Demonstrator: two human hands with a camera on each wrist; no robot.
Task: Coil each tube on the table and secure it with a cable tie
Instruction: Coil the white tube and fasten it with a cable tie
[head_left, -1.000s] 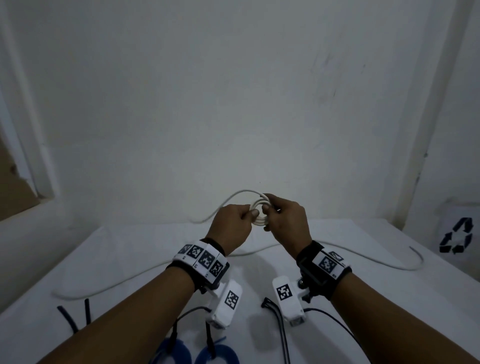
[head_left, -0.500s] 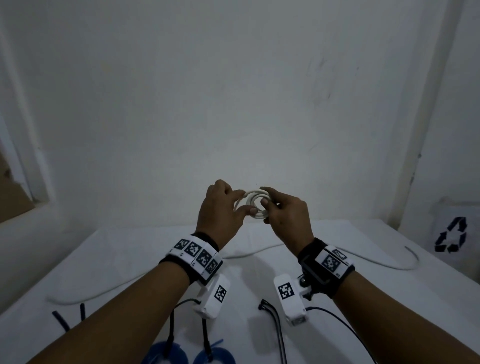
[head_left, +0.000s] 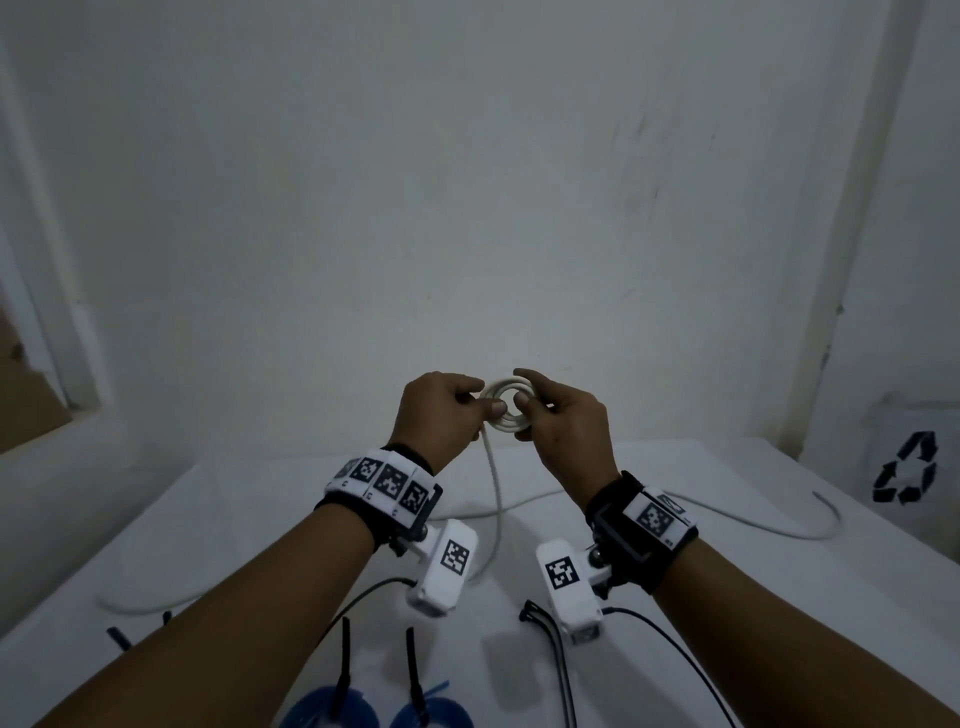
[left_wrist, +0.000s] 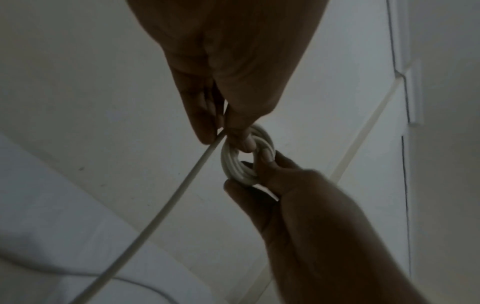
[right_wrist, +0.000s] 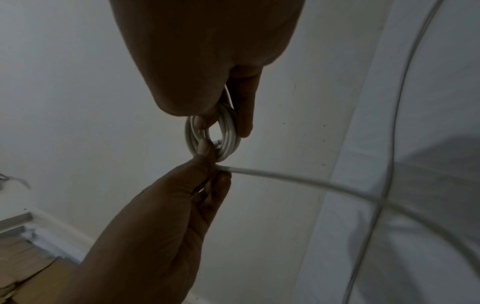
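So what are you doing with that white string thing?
It is a white tube, and a person is winding it into a small coil held up above the table. The right hand pinches the coil to keep the loops together, while the left hand holds the loose tube right beside it. A long part of the tube is still trailing across the table. Two blue coils near the front edge already have black ties on them.

We note a white tube (head_left: 506, 410), white table (head_left: 727, 467), blue coils (head_left: 332, 709) with black ties (head_left: 344, 660), and black-and-white checkered markers on wristbands (head_left: 387, 480).
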